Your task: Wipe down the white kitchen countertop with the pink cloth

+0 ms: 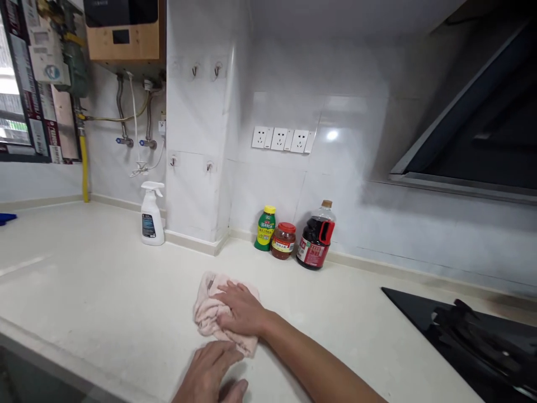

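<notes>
My right hand [241, 310] lies flat on a crumpled pale pink cloth [207, 308] on the light countertop [117, 302]. Its fingers are stretched out and spread over the fabric, with the forearm reaching in from the lower right. Just in front of it, at the bottom edge of the view, is my left hand [210, 372], holding nothing. The left fingers point toward the cloth's near edge and the thumb stands apart; whether they touch the cloth, I cannot tell.
By the wall stand a green bottle with a yellow cap [265, 229], a red-lidded jar [283, 242] and a dark sauce bottle [315, 238]. A white spray bottle [151, 215] stands left beside the pillar [197, 201]. A black gas stove [474, 336] lies right, under a range hood [482, 123].
</notes>
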A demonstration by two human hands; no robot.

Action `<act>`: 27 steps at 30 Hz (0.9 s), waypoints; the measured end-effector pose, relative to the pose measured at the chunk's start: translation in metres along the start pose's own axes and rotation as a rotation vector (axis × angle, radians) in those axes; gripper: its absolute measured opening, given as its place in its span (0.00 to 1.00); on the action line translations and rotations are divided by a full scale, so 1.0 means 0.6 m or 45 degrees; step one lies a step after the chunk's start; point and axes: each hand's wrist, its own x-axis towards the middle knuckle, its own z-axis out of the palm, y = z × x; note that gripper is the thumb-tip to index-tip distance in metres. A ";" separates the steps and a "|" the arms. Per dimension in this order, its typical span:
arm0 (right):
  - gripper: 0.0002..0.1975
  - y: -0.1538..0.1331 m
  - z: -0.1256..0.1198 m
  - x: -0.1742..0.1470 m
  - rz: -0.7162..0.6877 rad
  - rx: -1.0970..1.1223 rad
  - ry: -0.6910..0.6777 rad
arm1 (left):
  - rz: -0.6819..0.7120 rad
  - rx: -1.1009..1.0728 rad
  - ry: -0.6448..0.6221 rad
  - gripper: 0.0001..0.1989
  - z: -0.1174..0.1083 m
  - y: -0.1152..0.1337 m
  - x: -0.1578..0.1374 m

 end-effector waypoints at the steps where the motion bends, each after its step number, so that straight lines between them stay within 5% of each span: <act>1: 0.31 0.007 0.000 -0.018 0.010 -0.003 0.010 | -0.022 -0.006 -0.008 0.16 0.000 0.000 -0.001; 7: 0.31 0.149 -0.032 -0.142 0.511 -0.117 0.189 | -0.149 -0.014 -0.111 0.12 -0.003 0.006 -0.001; 12: 0.35 0.270 -0.054 -0.332 1.053 -0.245 0.301 | -0.177 -0.033 -0.085 0.13 -0.009 0.008 0.002; 18: 0.36 0.275 -0.030 -0.527 1.368 -0.327 0.311 | -0.191 -0.006 -0.001 0.13 -0.006 0.003 0.010; 22: 0.39 0.230 -0.020 -0.542 1.476 -0.320 0.291 | -0.175 0.020 -0.040 0.14 -0.006 0.013 0.013; 27: 0.48 0.161 -0.026 -0.438 1.436 -0.220 0.263 | -0.164 0.043 -0.078 0.17 -0.009 0.021 0.014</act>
